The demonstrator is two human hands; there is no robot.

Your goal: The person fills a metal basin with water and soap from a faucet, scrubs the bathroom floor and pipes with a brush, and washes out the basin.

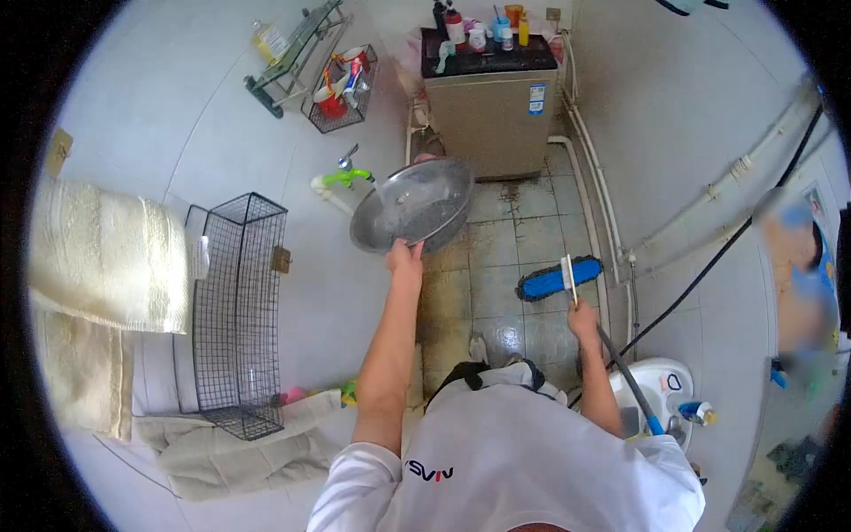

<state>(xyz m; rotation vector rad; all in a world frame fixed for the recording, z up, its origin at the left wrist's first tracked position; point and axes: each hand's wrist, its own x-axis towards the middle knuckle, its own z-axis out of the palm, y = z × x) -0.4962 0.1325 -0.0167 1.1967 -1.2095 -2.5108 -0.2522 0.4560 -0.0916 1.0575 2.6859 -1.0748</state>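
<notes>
A round metal basin (425,199) is tilted beneath a green tap (346,177) on the left wall, and water runs into it. My left hand (405,257) grips the basin's near rim, fingers closed on it. Farther right, my right hand (582,321) is closed around the handle of a white brush (568,277). Behind the brush, a blue mop head (542,279) rests on the tiled floor. The mop's dark pole passes beside my right hand and forearm; whether the hand touches it I cannot tell.
A washing machine (492,120) with bottles on top stands at the back. Wire baskets (239,310) and towels (115,257) hang on the left. Pipes line the right wall above the stained floor (496,239). A white sink (651,390) is at lower right.
</notes>
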